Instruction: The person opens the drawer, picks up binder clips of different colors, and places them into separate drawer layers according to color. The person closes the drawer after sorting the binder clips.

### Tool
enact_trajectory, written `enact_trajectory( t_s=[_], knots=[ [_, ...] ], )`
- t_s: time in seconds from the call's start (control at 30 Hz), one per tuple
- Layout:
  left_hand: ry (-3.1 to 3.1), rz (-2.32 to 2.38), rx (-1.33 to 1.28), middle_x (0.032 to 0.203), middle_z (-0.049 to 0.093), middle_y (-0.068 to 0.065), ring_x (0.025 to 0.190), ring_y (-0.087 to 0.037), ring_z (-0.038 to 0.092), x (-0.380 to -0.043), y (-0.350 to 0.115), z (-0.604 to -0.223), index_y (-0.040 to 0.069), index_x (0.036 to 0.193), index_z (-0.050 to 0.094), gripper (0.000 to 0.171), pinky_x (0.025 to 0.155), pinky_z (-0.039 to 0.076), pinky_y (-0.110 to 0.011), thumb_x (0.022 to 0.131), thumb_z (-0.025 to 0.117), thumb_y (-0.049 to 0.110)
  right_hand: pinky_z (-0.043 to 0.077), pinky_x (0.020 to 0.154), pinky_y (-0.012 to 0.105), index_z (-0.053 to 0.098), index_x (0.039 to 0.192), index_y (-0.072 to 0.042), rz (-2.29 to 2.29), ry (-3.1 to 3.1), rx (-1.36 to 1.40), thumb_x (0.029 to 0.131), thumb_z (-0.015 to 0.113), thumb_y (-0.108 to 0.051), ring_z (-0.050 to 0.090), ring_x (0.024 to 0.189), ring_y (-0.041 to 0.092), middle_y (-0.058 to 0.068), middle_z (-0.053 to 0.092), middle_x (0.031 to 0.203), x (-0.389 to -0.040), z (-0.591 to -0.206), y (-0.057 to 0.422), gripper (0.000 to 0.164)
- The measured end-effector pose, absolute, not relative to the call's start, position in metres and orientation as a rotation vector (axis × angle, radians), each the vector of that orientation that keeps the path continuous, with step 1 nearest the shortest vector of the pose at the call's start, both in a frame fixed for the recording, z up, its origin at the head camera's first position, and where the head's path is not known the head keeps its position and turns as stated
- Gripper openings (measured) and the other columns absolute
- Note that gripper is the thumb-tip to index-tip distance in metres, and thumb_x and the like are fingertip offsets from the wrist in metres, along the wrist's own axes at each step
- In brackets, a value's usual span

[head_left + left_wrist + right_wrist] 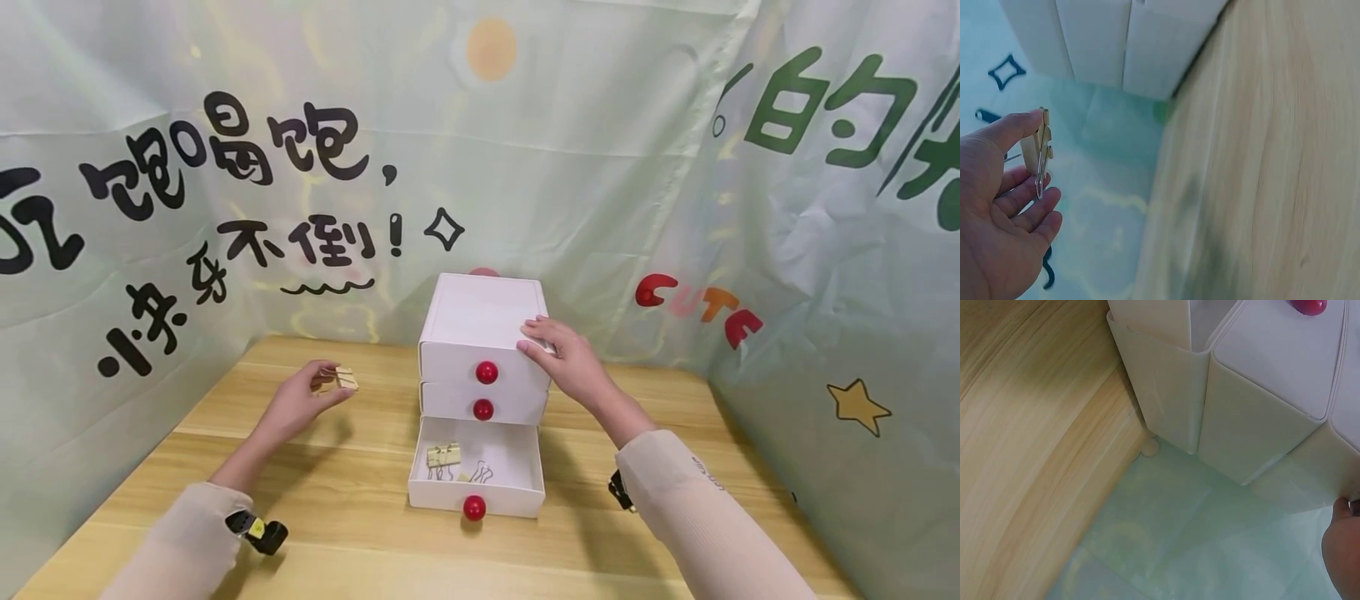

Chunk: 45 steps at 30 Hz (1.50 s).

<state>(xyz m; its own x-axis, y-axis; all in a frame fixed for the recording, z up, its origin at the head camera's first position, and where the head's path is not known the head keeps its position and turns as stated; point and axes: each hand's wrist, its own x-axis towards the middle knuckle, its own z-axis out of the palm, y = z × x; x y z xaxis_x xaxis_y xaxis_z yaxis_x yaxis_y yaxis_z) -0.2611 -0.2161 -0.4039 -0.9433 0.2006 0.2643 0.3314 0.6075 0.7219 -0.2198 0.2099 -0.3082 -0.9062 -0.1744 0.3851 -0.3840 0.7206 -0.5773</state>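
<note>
My left hand (300,402) pinches a pale yellow binder clip (346,378) between thumb and fingers, above the table left of a white drawer unit (487,304). In the left wrist view the binder clip (1036,147) shows edge-on, its wire handle against the fingers. My right hand (567,360) rests on the unit's top front right corner, with thumb and fingertips at the edge. Below, the bottom drawer (517,454) is pulled out. Inside it lie a yellow binder clip (443,455) and, to its right, wire clip handles (482,472).
Two upper drawers with red knobs (487,372) are closed. The bottom drawer's red knob (474,508) sticks out toward the front. The unit stands on a wood-grain table (337,517), with printed cloth (570,125) hanging behind and along both sides.
</note>
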Motion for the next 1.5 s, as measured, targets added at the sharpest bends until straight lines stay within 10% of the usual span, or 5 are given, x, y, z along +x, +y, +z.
enact_trajectory(
  t_s=[1.5],
  knots=[
    [-2.792,-1.023,-1.23,0.121,0.063,-0.001,0.109,-0.019,0.06,-0.208,-0.081,-0.403,0.011,0.128,0.061,0.059,0.095,0.049,-0.041,0.08,0.08,0.04,0.03,0.113,0.049,0.064,0.131,-0.009,0.99,-2.577,0.465,0.094,0.066,-0.038,0.04,0.137,0.026,0.007,0.054,0.141,-0.219,-0.312,0.212,0.047]
  ],
)
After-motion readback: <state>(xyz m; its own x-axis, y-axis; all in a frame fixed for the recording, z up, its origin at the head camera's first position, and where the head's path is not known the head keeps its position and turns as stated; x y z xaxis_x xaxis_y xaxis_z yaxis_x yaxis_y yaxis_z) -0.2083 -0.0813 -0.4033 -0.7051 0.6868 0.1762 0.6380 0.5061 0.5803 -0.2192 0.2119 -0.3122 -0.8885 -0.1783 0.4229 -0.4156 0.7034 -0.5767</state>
